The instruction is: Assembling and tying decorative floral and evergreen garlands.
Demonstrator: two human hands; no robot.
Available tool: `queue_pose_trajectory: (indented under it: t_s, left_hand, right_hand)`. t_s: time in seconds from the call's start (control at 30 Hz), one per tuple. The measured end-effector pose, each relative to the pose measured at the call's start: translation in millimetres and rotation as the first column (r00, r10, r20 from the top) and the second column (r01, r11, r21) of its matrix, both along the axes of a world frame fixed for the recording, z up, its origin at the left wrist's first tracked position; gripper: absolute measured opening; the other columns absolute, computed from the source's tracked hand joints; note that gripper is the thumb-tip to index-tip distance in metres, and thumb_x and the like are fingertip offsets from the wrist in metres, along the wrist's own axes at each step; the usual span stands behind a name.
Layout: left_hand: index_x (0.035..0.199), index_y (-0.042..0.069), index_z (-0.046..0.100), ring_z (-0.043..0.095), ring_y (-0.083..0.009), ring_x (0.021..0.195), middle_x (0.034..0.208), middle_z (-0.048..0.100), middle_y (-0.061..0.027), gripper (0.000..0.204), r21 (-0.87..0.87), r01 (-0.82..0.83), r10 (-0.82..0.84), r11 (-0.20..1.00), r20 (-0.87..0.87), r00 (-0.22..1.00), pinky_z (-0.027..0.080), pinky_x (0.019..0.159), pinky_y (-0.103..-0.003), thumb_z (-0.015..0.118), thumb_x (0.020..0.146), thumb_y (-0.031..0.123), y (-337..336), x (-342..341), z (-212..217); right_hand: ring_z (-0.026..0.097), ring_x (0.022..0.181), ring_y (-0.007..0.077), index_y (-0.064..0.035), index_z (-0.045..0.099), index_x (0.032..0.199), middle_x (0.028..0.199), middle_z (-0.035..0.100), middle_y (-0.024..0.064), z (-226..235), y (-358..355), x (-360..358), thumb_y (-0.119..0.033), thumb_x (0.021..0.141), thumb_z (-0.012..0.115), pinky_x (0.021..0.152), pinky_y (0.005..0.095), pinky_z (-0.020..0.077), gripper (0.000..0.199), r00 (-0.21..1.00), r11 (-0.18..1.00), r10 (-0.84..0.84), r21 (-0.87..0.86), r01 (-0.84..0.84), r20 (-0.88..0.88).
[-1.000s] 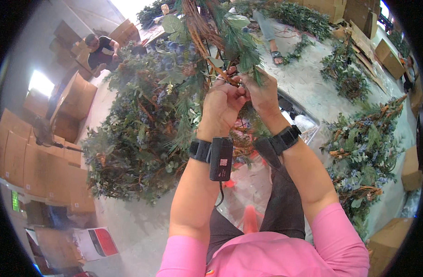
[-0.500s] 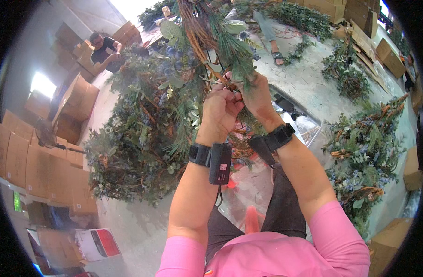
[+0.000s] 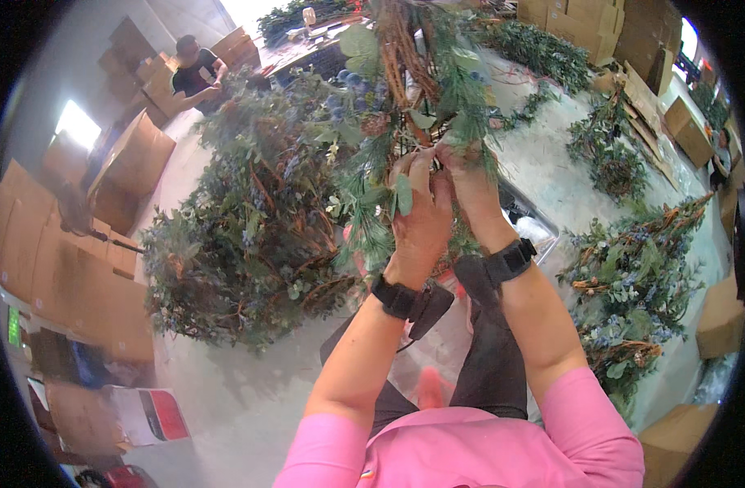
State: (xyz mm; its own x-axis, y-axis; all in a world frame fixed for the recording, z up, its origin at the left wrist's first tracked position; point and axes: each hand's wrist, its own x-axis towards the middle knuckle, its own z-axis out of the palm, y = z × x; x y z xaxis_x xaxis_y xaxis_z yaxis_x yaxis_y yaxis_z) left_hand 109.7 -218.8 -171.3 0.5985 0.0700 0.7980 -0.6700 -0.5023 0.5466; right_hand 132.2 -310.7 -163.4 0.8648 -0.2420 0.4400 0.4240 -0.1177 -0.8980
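Note:
In front of me rises a greenery garland (image 3: 406, 61) of brown twigs, pine sprigs, broad leaves and blue berries, with a pinecone (image 3: 375, 124) among them. My left hand (image 3: 422, 213) is closed on its lower part, fingers pointing up into the stems, and a green leaf lies over the back of the hand. Close beside it, my right hand (image 3: 473, 191) grips the same stems, its fingertips partly hidden by pine needles. What exactly the fingertips pinch cannot be made out. Both wrists wear black straps.
A large heap of greenery (image 3: 250, 220) fills the floor to my left. More garlands (image 3: 633, 276) lie at right. A metal-edged tray (image 3: 543, 244) sits beyond my right wrist. Cardboard boxes (image 3: 87, 301) line the left side. A person (image 3: 197, 73) works at far left.
Both hands and the garland have moved slightly right. My left hand has turned and its fingers now reach up along the stems instead of curling near the right hand.

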Motion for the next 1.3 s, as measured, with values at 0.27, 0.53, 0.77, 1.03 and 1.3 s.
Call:
queue_pose_trajectory:
  t_s: [0.27,0.53,0.77,1.03,1.3]
  left_hand:
    - [0.101,0.002,0.055,0.057,-0.0288,0.073,0.085,0.058,-0.0136,0.024,-0.034,0.067,-0.069,0.997,-0.056,0.996,0.046,0.064,-0.036,0.055,0.077,0.003,-2,2,2]
    - [0.094,0.003,0.049,0.054,-0.0349,0.077,0.081,0.054,-0.0153,0.020,0.068,-0.073,0.074,0.995,-0.014,0.997,0.044,0.064,-0.043,0.054,0.076,0.006,-9,5,-1]
    - [0.083,0.007,0.053,0.056,-0.0315,0.071,0.077,0.057,-0.0111,0.011,0.102,-0.105,0.100,0.989,0.056,0.993,0.045,0.059,-0.040,0.059,0.074,0.007,-5,19,0]
    - [0.080,0.003,0.060,0.052,-0.0138,0.065,0.073,0.057,-0.0053,0.006,-0.305,-0.009,0.005,0.952,-0.014,1.000,0.042,0.061,-0.025,0.065,0.076,0.003,1,27,-10]
    - [0.084,0.001,0.062,0.050,-0.0055,0.063,0.073,0.060,-0.0004,0.010,-0.571,0.068,-0.190,0.818,-0.156,0.969,0.038,0.055,-0.019,0.063,0.081,0.010,7,30,-15]
  right_hand:
    - [0.055,0.064,0.0264,0.0011,0.057,0.080,0.070,0.058,0.0134,-1,-10,-10,-0.015,0.083,0.054,0.059,0.0352,0.0413,0.016,0.995,0.976,-0.054,-0.206,0.069,0.079]
    - [0.052,0.062,0.0201,0.0015,0.056,0.082,0.069,0.057,0.0107,7,-4,-19,-0.010,0.080,0.057,0.058,0.0322,0.0415,0.012,0.977,0.962,-0.076,-0.244,0.125,0.199]
    - [0.046,0.051,0.0113,-0.0027,0.056,0.080,0.060,0.052,0.0022,8,-3,-19,-0.012,0.079,0.061,0.045,0.0261,0.0364,0.011,0.994,0.980,0.069,0.194,-0.052,-0.080]
    - [0.044,0.047,0.0057,-0.0038,0.056,0.083,0.058,0.050,-0.0009,-7,4,-10,-0.016,0.079,0.065,0.041,0.0204,0.0330,0.015,0.991,0.900,0.124,0.427,-0.093,-0.047]
    - [0.050,0.054,0.0078,-0.0015,0.061,0.087,0.062,0.056,0.0016,9,19,-6,-0.019,0.083,0.060,0.047,0.0210,0.0371,0.018,0.996,0.954,0.061,0.289,-0.076,0.061]
